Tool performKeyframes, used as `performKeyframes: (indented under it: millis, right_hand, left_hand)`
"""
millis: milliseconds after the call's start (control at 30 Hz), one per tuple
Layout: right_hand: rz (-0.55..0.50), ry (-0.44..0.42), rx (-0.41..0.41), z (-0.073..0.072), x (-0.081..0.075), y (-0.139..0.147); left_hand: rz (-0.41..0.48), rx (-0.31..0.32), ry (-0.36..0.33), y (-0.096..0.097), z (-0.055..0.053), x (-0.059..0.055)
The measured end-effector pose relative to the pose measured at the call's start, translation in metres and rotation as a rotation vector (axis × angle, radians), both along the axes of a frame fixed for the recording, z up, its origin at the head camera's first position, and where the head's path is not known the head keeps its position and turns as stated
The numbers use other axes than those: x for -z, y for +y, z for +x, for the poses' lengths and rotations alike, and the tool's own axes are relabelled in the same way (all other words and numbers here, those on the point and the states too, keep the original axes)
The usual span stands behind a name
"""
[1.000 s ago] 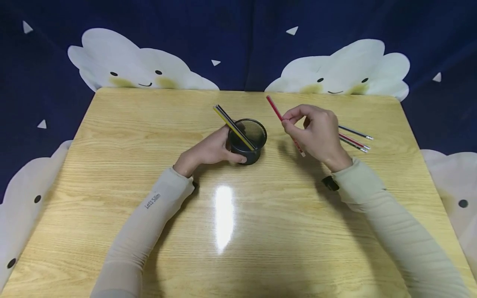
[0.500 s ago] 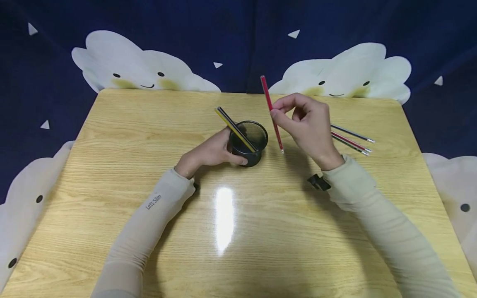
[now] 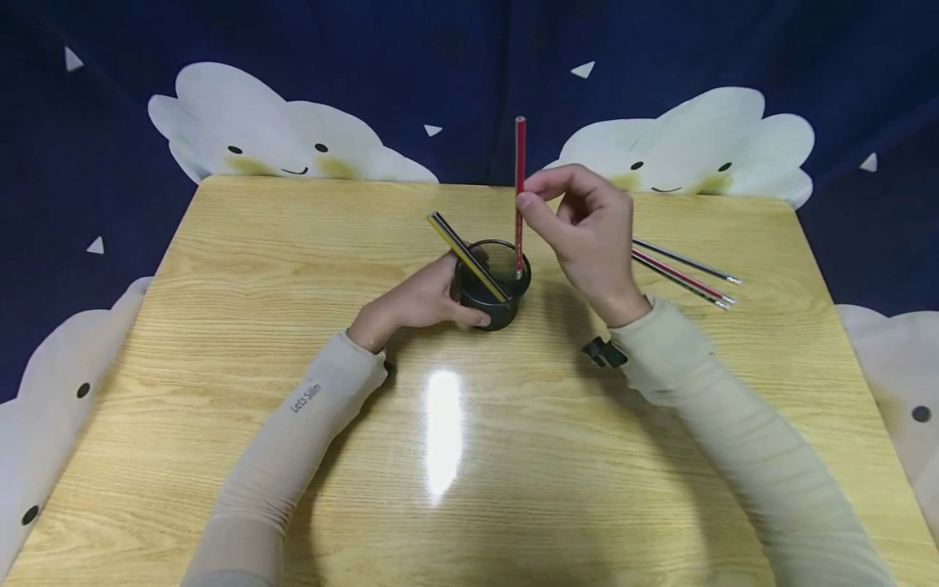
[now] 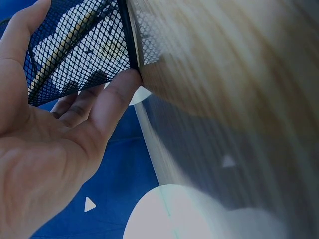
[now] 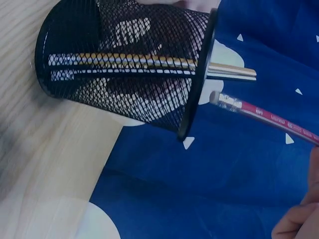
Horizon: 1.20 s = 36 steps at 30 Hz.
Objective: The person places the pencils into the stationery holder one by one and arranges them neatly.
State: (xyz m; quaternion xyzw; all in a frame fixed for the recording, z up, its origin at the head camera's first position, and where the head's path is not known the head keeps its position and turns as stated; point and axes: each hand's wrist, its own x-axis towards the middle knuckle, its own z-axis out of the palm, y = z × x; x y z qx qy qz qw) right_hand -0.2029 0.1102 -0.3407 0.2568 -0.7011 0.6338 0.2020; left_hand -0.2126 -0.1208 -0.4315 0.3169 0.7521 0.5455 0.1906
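Note:
A black mesh pencil cup (image 3: 493,314) stands on the table, with my left hand (image 3: 418,292) gripping its far and near sides. In the left wrist view, fingers (image 4: 117,97) reach the cup's base rim. A yellow-and-black pencil (image 3: 449,236) and a dark one beside it lean inside the cup, eraser ends down, as the right wrist view shows through the mesh (image 5: 144,99). Between thumb and forefinger my right hand (image 3: 587,236) pinches a red pencil (image 3: 520,155), held nearly upright. Its eraser end (image 5: 222,98) is just above the cup's rim, outside the opening.
To the right lie several loose pencils: a dark blue one (image 3: 689,262), a red one (image 3: 685,275) and a dark one (image 3: 697,292) alongside. The wooden table (image 3: 293,244) ends at a dark blue curtain (image 3: 469,65) with cloud prints.
My right hand has moved left with the red pencil, which has swung from slanted to nearly upright and now overlaps the cup's mouth. The left hand stays on the cup.

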Motion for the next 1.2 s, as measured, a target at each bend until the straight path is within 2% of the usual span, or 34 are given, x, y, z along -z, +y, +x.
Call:
performKeyframes:
  millis: [433,767,1033,1200]
  right_hand:
    - [-0.042,0.039,0.006,-0.002,0.011,-0.011]
    - [-0.021,0.033,0.016,-0.005,0.021,-0.014]
    - [0.025,0.021,0.020,-0.008,0.031,-0.013]
    - [0.064,-0.001,0.042,-0.009,0.038,-0.012]
  left_hand:
    - [0.056,0.032,-0.014,0.002,-0.002,0.003]
    - [-0.003,-0.008,0.005,0.001,-0.003,0.002]
    - [-0.039,-0.039,-0.015,0.000,-0.001,0.002]
    - [-0.032,-0.032,-0.021,0.000,-0.001,0.002]
